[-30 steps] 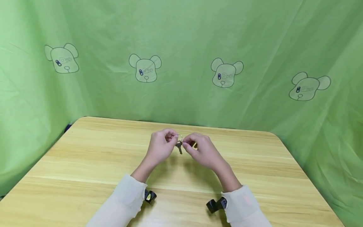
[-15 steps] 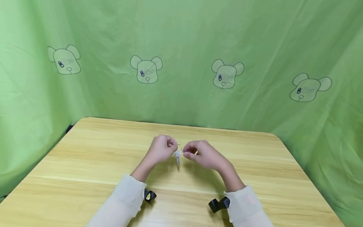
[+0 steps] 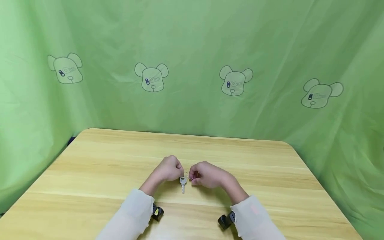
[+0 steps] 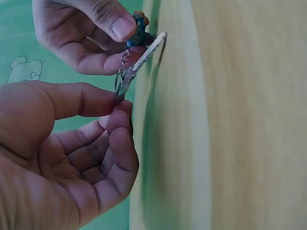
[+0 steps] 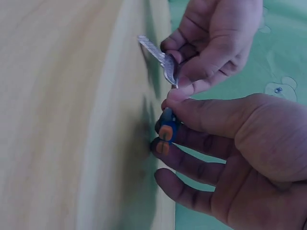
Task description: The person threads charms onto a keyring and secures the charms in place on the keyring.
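My left hand (image 3: 170, 168) pinches a metal key ring (image 4: 116, 82) between thumb and forefinger, low over the wooden table. From the ring a silver key (image 3: 183, 185) points down, and in the left wrist view its tip looks close to the tabletop. A short chain (image 4: 124, 57) joins the ring to a small blue and orange figure charm (image 5: 166, 129). Thumb and fingers of my right hand (image 3: 208, 175) hold this keychain at the charm end, right beside the left fingertips. The charm is mostly hidden by the fingers in the head view.
The wood-grain table (image 3: 120, 150) stretches around both hands. Green curtains (image 3: 192, 106) printed with bear heads hang behind it and at both sides. A black wrist camera (image 3: 157, 212) sits on the left cuff, another camera (image 3: 226, 220) on the right.
Both hands have come down and nearer the person, carrying the key and keychain lower toward the table. The key has turned from dark to a pale, lit face. Both grips stay.
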Demonstrator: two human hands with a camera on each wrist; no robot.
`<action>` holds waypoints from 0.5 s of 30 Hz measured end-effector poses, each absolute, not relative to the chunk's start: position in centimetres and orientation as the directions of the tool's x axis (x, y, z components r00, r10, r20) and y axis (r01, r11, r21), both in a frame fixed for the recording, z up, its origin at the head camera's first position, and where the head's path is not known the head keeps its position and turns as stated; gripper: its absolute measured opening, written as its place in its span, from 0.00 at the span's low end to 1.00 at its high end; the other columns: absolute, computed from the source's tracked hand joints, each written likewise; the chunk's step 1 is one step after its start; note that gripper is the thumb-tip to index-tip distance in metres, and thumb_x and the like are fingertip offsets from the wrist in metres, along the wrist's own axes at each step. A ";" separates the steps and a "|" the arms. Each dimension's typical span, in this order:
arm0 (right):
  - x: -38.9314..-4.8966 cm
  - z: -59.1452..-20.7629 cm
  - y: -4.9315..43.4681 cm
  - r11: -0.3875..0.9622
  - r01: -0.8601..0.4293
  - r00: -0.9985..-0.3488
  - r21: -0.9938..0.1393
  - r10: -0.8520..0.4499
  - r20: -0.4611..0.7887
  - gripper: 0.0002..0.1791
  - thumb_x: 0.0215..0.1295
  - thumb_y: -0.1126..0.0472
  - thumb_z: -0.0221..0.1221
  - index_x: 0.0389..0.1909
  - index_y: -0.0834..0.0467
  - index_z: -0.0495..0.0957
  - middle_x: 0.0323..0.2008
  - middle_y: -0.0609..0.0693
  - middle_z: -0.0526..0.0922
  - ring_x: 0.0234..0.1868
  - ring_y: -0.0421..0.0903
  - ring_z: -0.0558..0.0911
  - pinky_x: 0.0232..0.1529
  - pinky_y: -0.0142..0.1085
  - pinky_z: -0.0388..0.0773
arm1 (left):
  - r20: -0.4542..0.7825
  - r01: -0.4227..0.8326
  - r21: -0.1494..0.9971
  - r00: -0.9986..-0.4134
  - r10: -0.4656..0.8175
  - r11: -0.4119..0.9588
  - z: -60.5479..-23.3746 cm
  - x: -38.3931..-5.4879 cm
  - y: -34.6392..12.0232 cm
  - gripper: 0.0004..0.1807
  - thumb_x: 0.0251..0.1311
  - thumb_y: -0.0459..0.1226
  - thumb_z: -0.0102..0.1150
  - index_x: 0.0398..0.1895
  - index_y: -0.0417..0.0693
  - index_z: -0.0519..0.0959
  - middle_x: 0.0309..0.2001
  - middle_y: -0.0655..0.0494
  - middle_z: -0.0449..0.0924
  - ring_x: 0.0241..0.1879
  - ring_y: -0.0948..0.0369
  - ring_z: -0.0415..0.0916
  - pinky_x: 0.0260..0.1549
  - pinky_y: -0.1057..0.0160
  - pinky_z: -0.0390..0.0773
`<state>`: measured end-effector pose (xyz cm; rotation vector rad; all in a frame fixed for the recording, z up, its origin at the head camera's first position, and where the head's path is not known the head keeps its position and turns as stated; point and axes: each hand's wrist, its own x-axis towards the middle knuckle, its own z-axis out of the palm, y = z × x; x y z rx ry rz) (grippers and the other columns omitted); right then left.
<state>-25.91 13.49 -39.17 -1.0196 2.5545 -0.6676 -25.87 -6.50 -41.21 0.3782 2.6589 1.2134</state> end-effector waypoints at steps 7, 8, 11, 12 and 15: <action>-25.8 -39.7 13.0 0.669 -0.585 -0.711 -0.459 -0.695 -0.106 0.04 0.66 0.69 0.66 0.35 0.58 0.81 0.31 0.45 0.80 0.32 0.40 0.75 0.38 0.35 0.76 | -0.109 0.091 0.782 -0.954 0.278 0.617 -41.6 -26.1 -6.8 0.24 0.51 0.24 0.58 0.04 0.52 0.65 0.07 0.62 0.63 0.10 0.66 0.54 0.10 0.71 0.54; -25.8 -39.8 12.9 0.675 -0.584 -0.716 -0.451 -0.690 -0.106 0.04 0.66 0.69 0.66 0.36 0.58 0.81 0.32 0.45 0.80 0.33 0.40 0.75 0.38 0.35 0.76 | -0.114 0.083 0.785 -0.955 0.275 0.614 -41.6 -26.1 -6.8 0.23 0.51 0.24 0.58 0.04 0.51 0.66 0.07 0.62 0.65 0.10 0.66 0.55 0.10 0.71 0.54; -25.7 -39.9 12.9 0.686 -0.589 -0.723 -0.427 -0.684 -0.102 0.04 0.66 0.69 0.66 0.38 0.58 0.82 0.33 0.44 0.80 0.34 0.40 0.76 0.39 0.35 0.77 | -0.131 0.068 0.781 -0.954 0.270 0.621 -41.7 -26.3 -7.1 0.18 0.48 0.23 0.61 0.06 0.46 0.72 0.09 0.59 0.71 0.11 0.65 0.60 0.11 0.71 0.59; -25.7 -39.9 12.9 0.686 -0.592 -0.721 -0.423 -0.685 -0.102 0.04 0.66 0.69 0.66 0.38 0.58 0.82 0.33 0.44 0.80 0.34 0.40 0.76 0.39 0.35 0.77 | -0.136 0.066 0.775 -0.954 0.268 0.628 -41.7 -26.3 -7.2 0.17 0.48 0.23 0.62 0.07 0.44 0.75 0.10 0.57 0.73 0.11 0.65 0.61 0.12 0.71 0.60; -25.7 -39.9 13.2 0.689 -0.597 -0.721 -0.411 -0.686 -0.102 0.04 0.66 0.69 0.66 0.39 0.58 0.82 0.33 0.45 0.80 0.34 0.42 0.76 0.40 0.36 0.77 | -0.152 0.056 0.760 -0.953 0.261 0.647 -41.4 -26.3 -7.4 0.13 0.49 0.23 0.64 0.10 0.40 0.78 0.12 0.54 0.77 0.13 0.64 0.65 0.13 0.70 0.64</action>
